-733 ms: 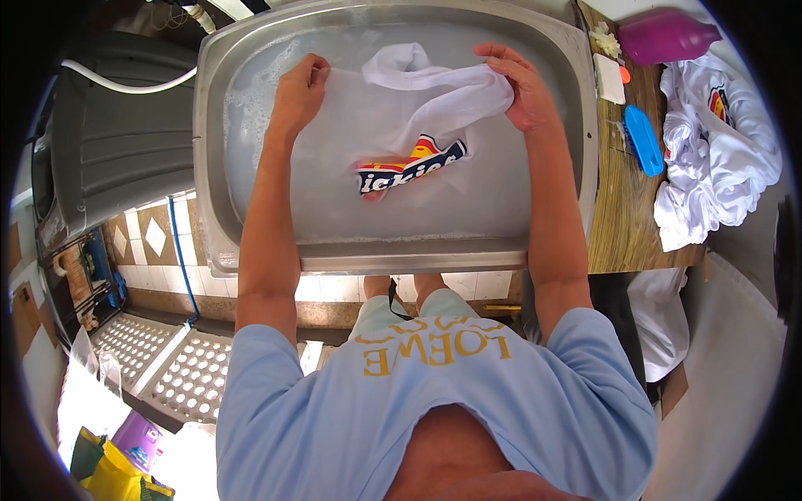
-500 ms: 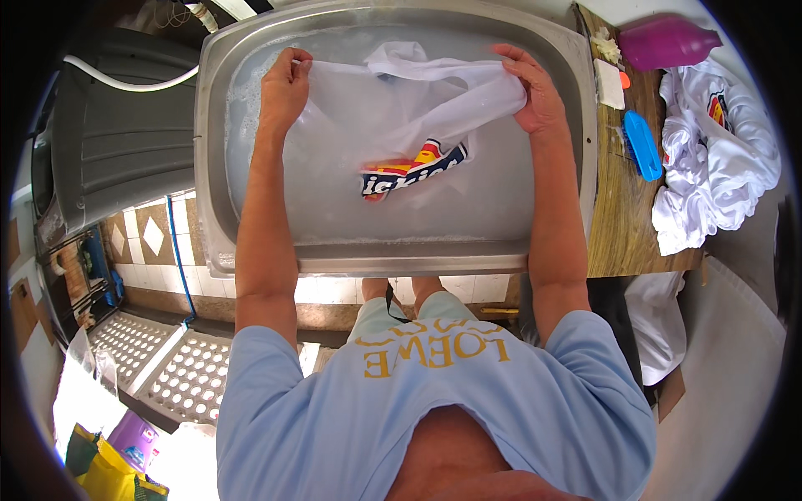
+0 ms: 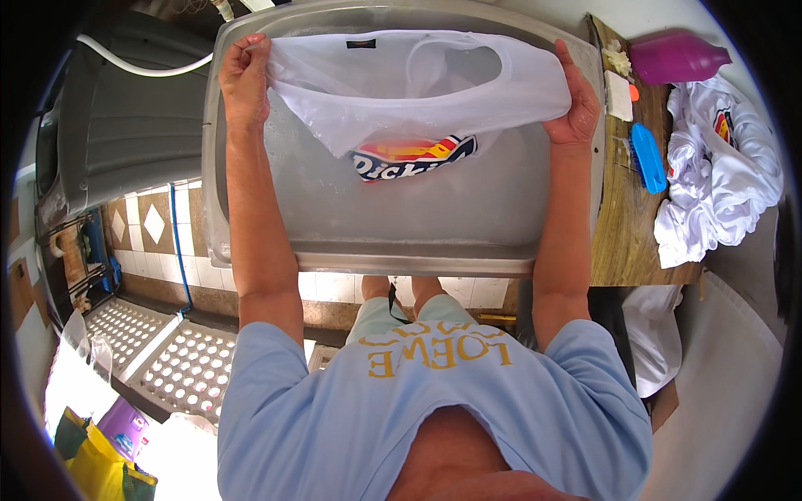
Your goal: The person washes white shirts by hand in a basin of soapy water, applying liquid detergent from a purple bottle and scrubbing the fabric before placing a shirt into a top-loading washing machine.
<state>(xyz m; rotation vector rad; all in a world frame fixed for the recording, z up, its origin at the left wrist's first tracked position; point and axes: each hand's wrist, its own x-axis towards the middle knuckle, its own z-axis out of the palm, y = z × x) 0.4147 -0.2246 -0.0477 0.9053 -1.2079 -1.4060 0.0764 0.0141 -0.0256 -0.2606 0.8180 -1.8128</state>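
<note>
A wet white T-shirt [image 3: 334,100] is stretched out over a grey basin [image 3: 401,255] of cloudy water. Its neck opening shows toward the right, with a small dark label on its far edge. A red, yellow and navy print on its front hangs lower, at the water. My left hand [image 3: 246,79] pinches one end of the shirt, fingers closed, near the basin's far left corner. Over on the right, my right hand [image 3: 575,104] holds the other end, the cloth pulled taut against it; one digit points up and some fingers are hidden by cloth.
Right of the basin, a wooden board [image 3: 622,242] bears a blue brush [image 3: 647,159], a white block [image 3: 619,96] and a purple bottle [image 3: 681,57]. A pile of white clothes [image 3: 718,175] lies beside it. At left stands a dark grey plastic tub [image 3: 138,125] with a white hose [image 3: 146,71].
Both hands have moved apart and the shirt has been raised and spread wider. Its neck opening and label now show plainly, and more of the print is visible.
</note>
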